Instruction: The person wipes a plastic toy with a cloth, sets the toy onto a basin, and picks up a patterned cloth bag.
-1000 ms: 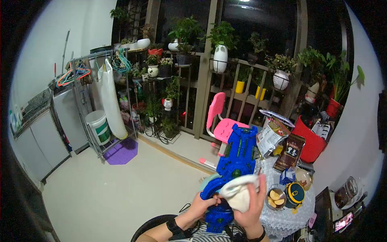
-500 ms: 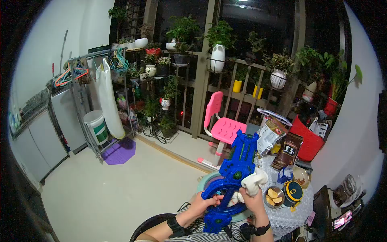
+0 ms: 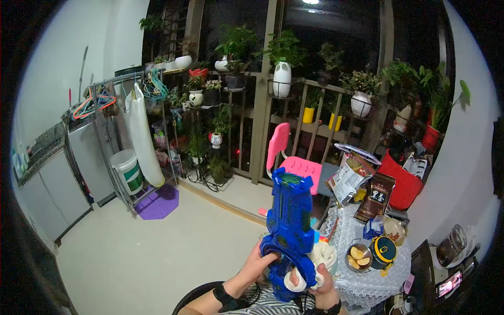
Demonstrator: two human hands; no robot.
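Note:
A large blue plastic toy part (image 3: 291, 215) with a ring-shaped lower section is held upright and tilted over my lap. My left hand (image 3: 256, 266) is closed on the left side of the ring, thumb over its edge. At the ring's lower right, my right hand (image 3: 326, 287) grips a white cloth (image 3: 323, 256) and presses it around the rim. Some of the cloth and a fingertip show through the ring's opening. Behind the toy part, small colourful pieces are partly hidden. Dark bands circle both wrists.
Right of my hands, a lace-covered table (image 3: 362, 289) holds a metal bowl (image 3: 359, 257) of cut fruit, a dark lidded container (image 3: 384, 250) and snack bags (image 3: 377, 195). A pink chair (image 3: 302, 167) stands ahead. A drying rack (image 3: 113, 142) is at left, potted plants along the railing.
The blue toy part has turned, so its ring now faces more sideways, and its top has shifted left. My right hand and the cloth have moved lower along the rim.

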